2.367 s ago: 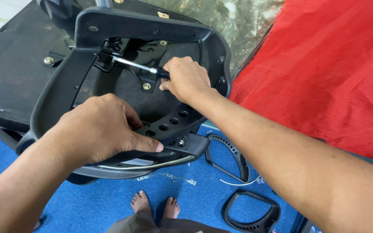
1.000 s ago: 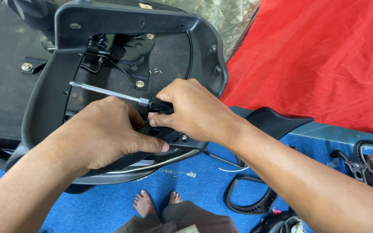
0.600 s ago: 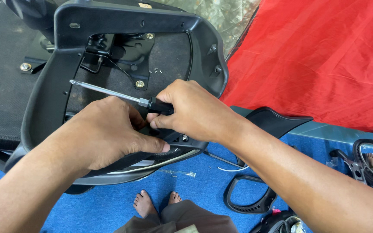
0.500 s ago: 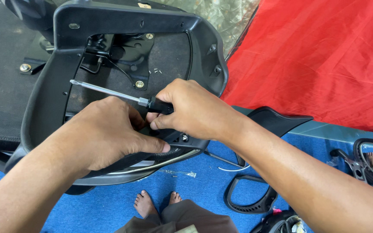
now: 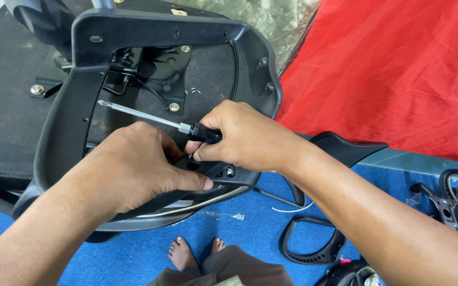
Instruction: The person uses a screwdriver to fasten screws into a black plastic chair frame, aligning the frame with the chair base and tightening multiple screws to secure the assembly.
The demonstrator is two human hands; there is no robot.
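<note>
At the centre of the frame the right hand [image 5: 245, 135] is clamped around the black handle of a screwdriver [image 5: 149, 117], whose shaft points to the upper left across the black plastic chair frame [image 5: 59, 132]; the left hand [image 5: 128, 172] grips the frame's lower rim, thumb pressed on it, above the blue floor [image 5: 239, 249]

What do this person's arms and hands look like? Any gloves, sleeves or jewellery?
Both are bare. The left hand and the right hand wear no gloves, and no rings or watch show. Both forearms are uncovered as far as the picture reaches, with no sleeve edge in view. The fingernails that show are short and plain.
</note>
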